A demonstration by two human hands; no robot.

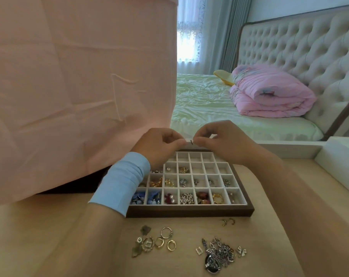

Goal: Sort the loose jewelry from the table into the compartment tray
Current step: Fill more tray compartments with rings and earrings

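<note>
Two bare hands meet above the far edge of one compartment tray [189,212]: the left hand [161,144] and the right hand [215,140] each pinch, with thumb and forefinger, one tiny dark piece of jewelry [192,142] held between their fingertips, the other fingers curled in. A light blue sleeve [123,182] wraps the left wrist and hides the tray's left corner. Directly below the hands, the dark-framed tray shows four rows of white compartments, seven across in the row nearest the person, each of those seven holding jewelry; the row right under the hands looks bare. Nearer the person than the tray, under the left forearm's side, lie three rings [166,231] beside a sun-shaped brooch [147,244] and a few leaf-like bits. Under the right forearm's side lie two small gold hooks [228,221] and one tangle of silver chains [219,251]. Everything rests on a pale wooden table [59,236]. Left of the hands hangs a large pink cloth [69,76]. Beyond the hands is a bed with a pale green sheet [199,100], one folded pink quilt [269,92], a tufted headboard [299,43] and a curtained window [189,37]
</note>
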